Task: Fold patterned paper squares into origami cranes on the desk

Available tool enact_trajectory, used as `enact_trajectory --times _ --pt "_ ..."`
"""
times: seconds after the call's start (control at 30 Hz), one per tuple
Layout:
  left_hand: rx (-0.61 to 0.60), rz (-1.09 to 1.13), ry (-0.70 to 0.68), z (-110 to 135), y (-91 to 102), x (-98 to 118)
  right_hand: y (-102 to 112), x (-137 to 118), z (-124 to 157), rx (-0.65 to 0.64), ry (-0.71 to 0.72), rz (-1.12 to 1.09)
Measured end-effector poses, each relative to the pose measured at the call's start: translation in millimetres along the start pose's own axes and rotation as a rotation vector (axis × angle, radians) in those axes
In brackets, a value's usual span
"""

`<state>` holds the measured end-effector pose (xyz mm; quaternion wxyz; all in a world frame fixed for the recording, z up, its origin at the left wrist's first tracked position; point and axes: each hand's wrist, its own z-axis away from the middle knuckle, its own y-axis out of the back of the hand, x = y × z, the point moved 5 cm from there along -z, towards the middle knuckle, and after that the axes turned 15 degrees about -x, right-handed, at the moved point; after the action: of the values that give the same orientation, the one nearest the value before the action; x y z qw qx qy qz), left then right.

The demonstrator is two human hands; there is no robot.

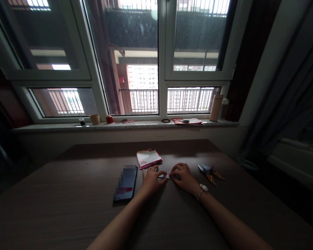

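Note:
A small piece of folded paper (pixel 167 175), pale with pinkish marks, lies low over the table between my two hands. My left hand (pixel 152 180) has its thumb and fingertips closed on the paper's left side. From the other side, my right hand (pixel 183 177) pinches its right edge, with a bracelet around the wrist. Just beyond my left hand rests a stack of printed paper sheets (pixel 149 158). A phone (pixel 125 184) lies left of that hand. To the right sits a folded paper shape (pixel 211 172) with several pointed tips.
The brown table (pixel 67 194) reaches toward a window sill (pixel 146 125). On the sill stand a paper cup (pixel 95 119), a red spool (pixel 109 119) and a tall bottle (pixel 216 108). Scissors (pixel 184 121) lie there on papers. A dark ring (pixel 166 121) is beside them.

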<state>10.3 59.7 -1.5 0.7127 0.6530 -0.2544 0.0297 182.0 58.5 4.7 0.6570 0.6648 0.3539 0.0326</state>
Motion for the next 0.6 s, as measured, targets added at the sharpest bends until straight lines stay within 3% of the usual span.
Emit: enact_trajectory --times 0.6 --pt "-0.001 0.010 -0.007 -4.0 -4.8 -5.2 -6.0 0.7 -4.9 -0.005 0.005 -0.062"
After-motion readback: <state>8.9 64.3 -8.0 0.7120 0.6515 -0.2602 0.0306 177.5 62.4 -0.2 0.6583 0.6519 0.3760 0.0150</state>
